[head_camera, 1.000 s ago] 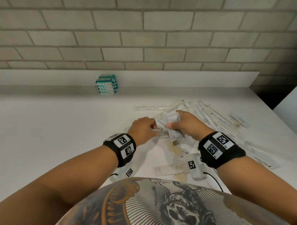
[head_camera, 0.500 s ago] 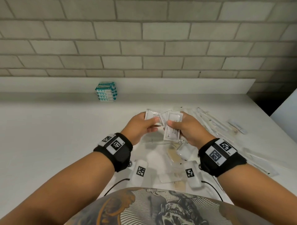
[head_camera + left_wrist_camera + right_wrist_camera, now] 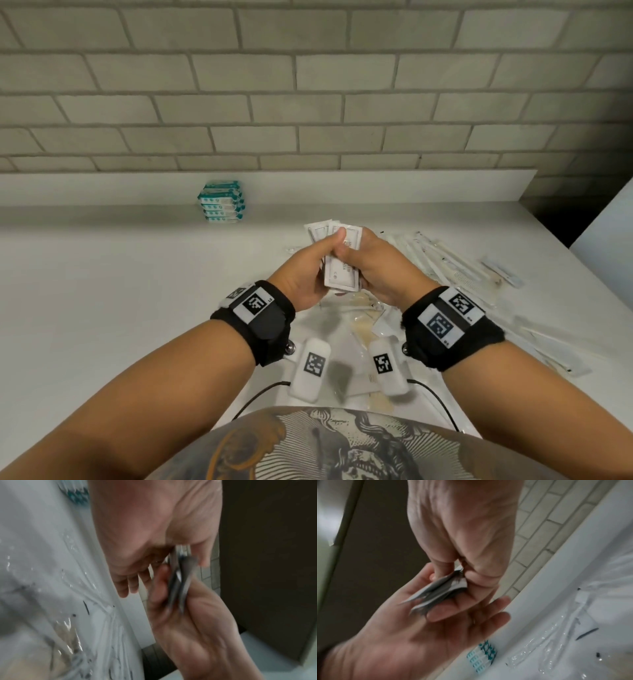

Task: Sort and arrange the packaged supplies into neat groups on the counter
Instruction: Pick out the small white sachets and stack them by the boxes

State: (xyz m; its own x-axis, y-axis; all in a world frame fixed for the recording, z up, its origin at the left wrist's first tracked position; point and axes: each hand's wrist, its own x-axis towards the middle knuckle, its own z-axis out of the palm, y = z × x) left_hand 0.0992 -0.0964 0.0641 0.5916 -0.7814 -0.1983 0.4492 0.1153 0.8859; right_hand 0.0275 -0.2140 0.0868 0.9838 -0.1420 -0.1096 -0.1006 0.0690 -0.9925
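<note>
Several small flat white packets (image 3: 342,277) are held as one bundle above the counter (image 3: 137,291), between both hands. My left hand (image 3: 330,251) pinches the bundle, thumb on top and fingers underneath. My right hand (image 3: 354,265) grips its right side. The left wrist view is blurred and shows the packets (image 3: 180,586) edge-on between the left hand (image 3: 154,563) and the right hand (image 3: 193,626). In the right wrist view, the right hand (image 3: 452,574) pinches the fanned packets (image 3: 436,593) over the left hand's palm (image 3: 428,626).
A stack of teal-and-white packs (image 3: 222,205) stands at the back ledge, also visible as the teal stack (image 3: 481,658). Long clear sleeves (image 3: 445,263) lie spread at the right. Beige and clear pouches (image 3: 363,325) lie below the hands. A brick wall (image 3: 308,102) backs the counter.
Both hands have risen from the pile on the counter with white packets. They have come together, and the separate packets are now gathered into one bundle.
</note>
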